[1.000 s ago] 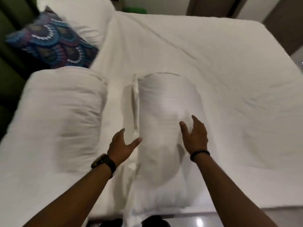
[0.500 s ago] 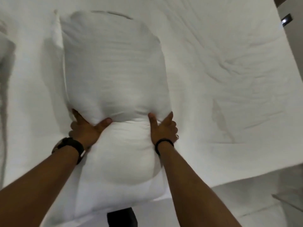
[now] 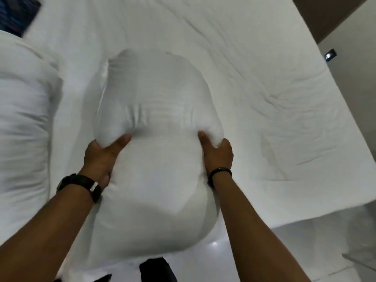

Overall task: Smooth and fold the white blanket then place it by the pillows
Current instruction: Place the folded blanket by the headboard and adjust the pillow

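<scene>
A plump white pillow (image 3: pixel 154 110) lies lengthwise in front of me on the bed. My left hand (image 3: pixel 103 155) grips its left side, thumb pressed into the top and fingers tucked under. Opposite it, my right hand (image 3: pixel 216 153) grips the right side the same way. The pillow bulges above and below my hands, and its near end hangs past the bed's edge. A wrinkled white blanket (image 3: pixel 254 94) covers the bed around it, lying flat and spread out.
A second white pillow (image 3: pixel 22 123) lies at the left. A dark patterned cushion (image 3: pixel 16 15) shows in the top left corner. The bed's right edge (image 3: pixel 345 206) meets a glossy floor (image 3: pixel 305 251). A dark wall runs along the top right.
My hands went from hovering open over the pillow to gripping its two sides. The pillow has since been squeezed and drawn toward me, and the left pillow is back in view.
</scene>
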